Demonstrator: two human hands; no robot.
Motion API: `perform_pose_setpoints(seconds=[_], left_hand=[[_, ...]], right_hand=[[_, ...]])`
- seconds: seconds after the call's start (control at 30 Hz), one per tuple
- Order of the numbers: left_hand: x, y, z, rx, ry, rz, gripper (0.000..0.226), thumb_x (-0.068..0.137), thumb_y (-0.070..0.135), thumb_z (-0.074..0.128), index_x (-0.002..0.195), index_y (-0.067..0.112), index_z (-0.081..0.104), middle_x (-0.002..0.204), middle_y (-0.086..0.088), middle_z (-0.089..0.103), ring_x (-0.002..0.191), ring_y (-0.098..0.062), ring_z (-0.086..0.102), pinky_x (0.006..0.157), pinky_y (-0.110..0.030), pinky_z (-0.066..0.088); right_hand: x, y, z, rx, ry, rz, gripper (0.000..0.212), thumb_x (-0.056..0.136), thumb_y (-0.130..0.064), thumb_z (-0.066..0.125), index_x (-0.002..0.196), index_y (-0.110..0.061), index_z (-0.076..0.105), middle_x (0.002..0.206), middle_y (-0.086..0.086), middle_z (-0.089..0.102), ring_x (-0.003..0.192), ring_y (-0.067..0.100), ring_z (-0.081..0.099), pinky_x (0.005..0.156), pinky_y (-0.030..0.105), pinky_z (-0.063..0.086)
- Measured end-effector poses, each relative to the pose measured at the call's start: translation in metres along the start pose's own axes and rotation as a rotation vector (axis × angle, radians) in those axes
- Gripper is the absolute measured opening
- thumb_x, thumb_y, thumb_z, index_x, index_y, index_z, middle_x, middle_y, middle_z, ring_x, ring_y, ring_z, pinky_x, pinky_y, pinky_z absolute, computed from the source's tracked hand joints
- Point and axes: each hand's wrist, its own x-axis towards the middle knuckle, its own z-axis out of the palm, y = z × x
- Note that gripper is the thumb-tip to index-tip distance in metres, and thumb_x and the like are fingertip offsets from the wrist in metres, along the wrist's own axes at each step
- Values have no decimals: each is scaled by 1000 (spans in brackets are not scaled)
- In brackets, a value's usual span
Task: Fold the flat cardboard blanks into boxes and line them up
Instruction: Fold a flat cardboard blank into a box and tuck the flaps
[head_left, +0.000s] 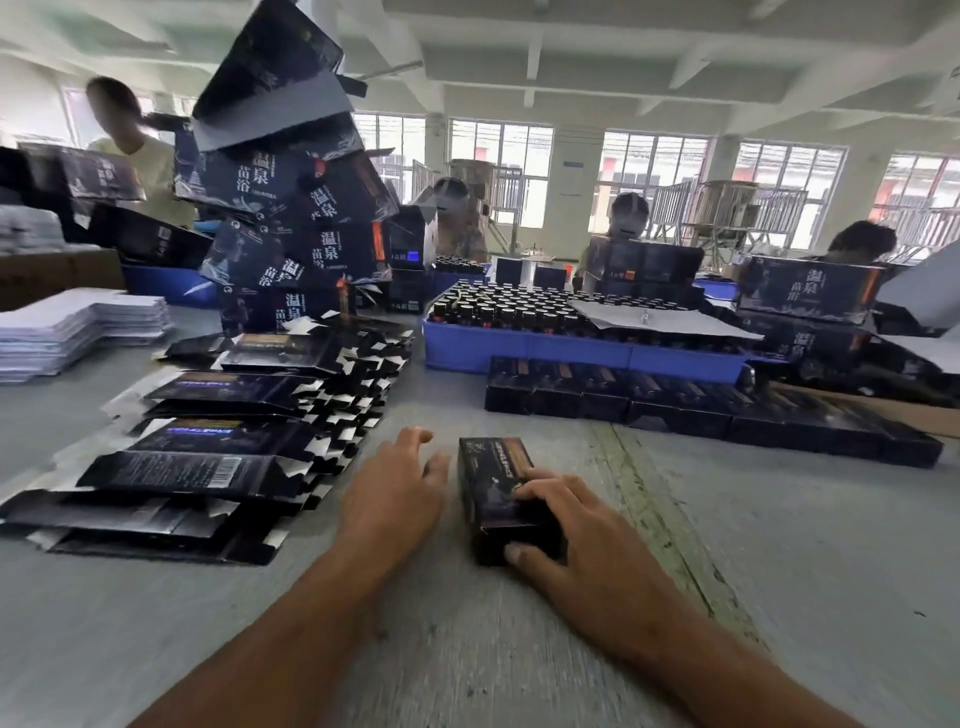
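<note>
Folded box (501, 488) | right hand (566, 530) clasps it; left hand (397, 488) open, empty | next: slide toward row (691, 405), 1 o'clock

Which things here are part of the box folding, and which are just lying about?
Part of the job: folded box under the right hand; left hand; flat blanks; row of finished boxes.

Lying about: blue tray of bottles; white sheet stack.

Black printed box (498, 493), black flat blanks (208, 441) with white flaps, blue tray (519, 353), grey table (779, 545).
</note>
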Motion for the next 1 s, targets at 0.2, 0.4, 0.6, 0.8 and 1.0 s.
perform_pose_setpoints(seconds=[0.2, 0.4, 0.6, 0.8, 1.0], left_hand=[[2, -14, 2, 206, 9, -12, 33, 93, 15, 52, 123, 21, 64, 120, -1, 64, 106, -17, 59, 94, -37, 51], [0, -12, -2, -102, 231, -137, 32, 89, 3, 50, 114, 19, 58, 108, 0, 63, 100, -18, 58, 84, -40, 53], [0, -13, 1, -67, 216, -96, 21, 94, 19, 52, 114, 26, 52, 98, 13, 48, 91, -8, 52, 76, -31, 44], [2, -13, 6, 83, 130, -49, 30, 96, 40, 49, 125, 36, 46, 119, 17, 53, 112, -6, 48, 98, -35, 43], [3, -12, 10, 194, 62, -16, 32, 98, 49, 40, 128, 40, 38, 130, 15, 45, 123, -10, 37, 105, -36, 31]], right_hand=[[10, 4, 4, -78, 23, -10, 48, 100, -33, 56, 147, -36, 43, 155, -23, 31, 124, -5, 39, 101, 3, 22], [54, 2, 17, -151, -49, -45, 48, 103, -29, 49, 149, -35, 37, 160, -14, 31, 133, 9, 44, 113, 25, 33], [132, -2, 44, -313, -45, -71, 46, 103, -35, 48, 148, -33, 40, 158, -7, 39, 148, 23, 29, 118, 48, 29], [203, 18, 66, -452, -17, 44, 44, 103, -36, 47, 146, -32, 44, 156, -3, 43, 151, 30, 22, 116, 51, 22], [252, 37, 69, -527, -94, 241, 48, 101, -21, 44, 149, -26, 40, 161, 2, 35, 153, 35, 12, 120, 57, 13]])
